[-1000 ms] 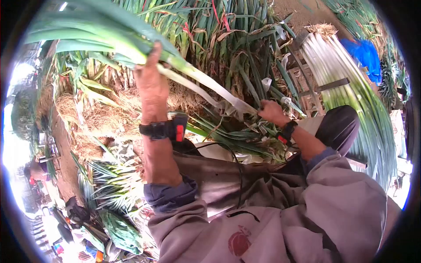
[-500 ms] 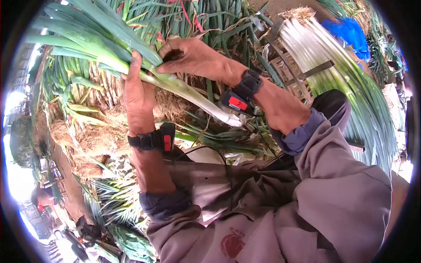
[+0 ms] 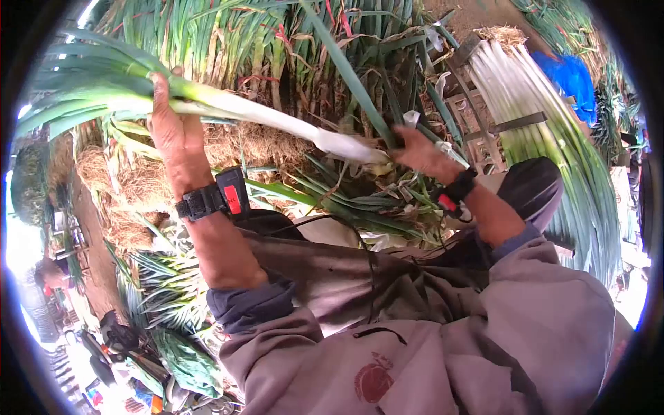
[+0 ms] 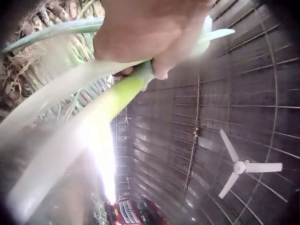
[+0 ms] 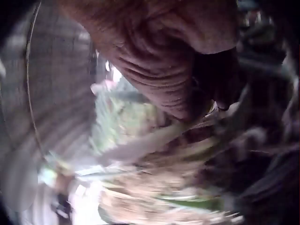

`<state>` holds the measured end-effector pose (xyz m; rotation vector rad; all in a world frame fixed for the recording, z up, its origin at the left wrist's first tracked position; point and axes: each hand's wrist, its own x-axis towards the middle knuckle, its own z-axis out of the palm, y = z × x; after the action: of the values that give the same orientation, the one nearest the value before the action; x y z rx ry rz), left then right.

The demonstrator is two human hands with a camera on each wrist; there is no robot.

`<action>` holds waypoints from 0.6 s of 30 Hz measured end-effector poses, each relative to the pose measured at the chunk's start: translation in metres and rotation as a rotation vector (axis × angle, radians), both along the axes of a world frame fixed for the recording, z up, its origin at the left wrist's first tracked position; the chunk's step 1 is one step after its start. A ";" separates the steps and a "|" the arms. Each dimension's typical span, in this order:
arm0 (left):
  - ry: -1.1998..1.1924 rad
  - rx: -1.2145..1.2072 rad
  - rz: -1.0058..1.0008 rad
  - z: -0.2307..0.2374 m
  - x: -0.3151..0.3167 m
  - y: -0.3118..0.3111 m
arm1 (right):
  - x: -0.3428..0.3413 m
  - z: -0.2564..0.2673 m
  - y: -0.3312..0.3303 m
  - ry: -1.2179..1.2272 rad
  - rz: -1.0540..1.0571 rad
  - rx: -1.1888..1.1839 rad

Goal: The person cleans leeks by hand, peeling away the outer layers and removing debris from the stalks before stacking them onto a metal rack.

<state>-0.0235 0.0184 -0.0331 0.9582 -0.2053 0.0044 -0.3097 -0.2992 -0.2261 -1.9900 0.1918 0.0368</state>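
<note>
My left hand (image 3: pixel 176 131) grips a pair of leeks (image 3: pixel 263 114) where the white shanks turn green, and their dark leaves fan out to the left. In the left wrist view two pale shanks (image 4: pixel 56 145) run down from under the fist. My right hand (image 3: pixel 425 153) is by the root end of these leeks, blurred, its fingers curled. A long green leaf (image 3: pixel 349 72) runs up from it, and in the right wrist view a pale strip of leaf (image 5: pixel 150 143) comes out at the thumb.
Bundled leeks (image 3: pixel 228 41) with red ties stand ahead, a root mass (image 3: pixel 124 180) to the left. Trimmed white leeks (image 3: pixel 512 90) lie on a rack at right, near a blue plastic bag (image 3: pixel 570 83). Loose leaves (image 3: pixel 360 207) litter the ground before my lap.
My right hand went up to the leaves beside my left hand, then came back down right to the root end, with a long leaf trailing. The left hand has shifted left with the leeks.
</note>
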 end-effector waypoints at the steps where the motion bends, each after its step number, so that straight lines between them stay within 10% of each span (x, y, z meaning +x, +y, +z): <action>1: -0.028 0.041 0.048 0.000 -0.006 0.001 | -0.017 -0.056 -0.011 -0.073 -0.059 -0.204; 4: 0.061 0.198 0.169 0.009 -0.026 -0.006 | -0.022 -0.032 -0.008 0.494 0.064 -0.431; 7: 0.060 0.132 0.220 0.017 -0.021 0.000 | -0.003 0.032 0.013 -0.090 -0.120 -0.692; 12: 0.197 0.013 0.101 -0.010 0.015 0.045 | 0.060 0.093 0.053 -0.533 0.162 -0.356; 14: 0.234 -0.007 0.063 -0.021 0.027 0.069 | 0.070 0.108 0.060 0.077 0.376 -0.107; 18: 0.309 -0.009 0.115 -0.003 -0.006 0.059 | 0.052 0.126 0.069 0.022 0.362 0.508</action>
<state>-0.0295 0.0773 -0.0365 0.9474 0.1343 -0.0363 -0.2578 -0.2300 -0.1001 -1.4946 -0.1560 0.3099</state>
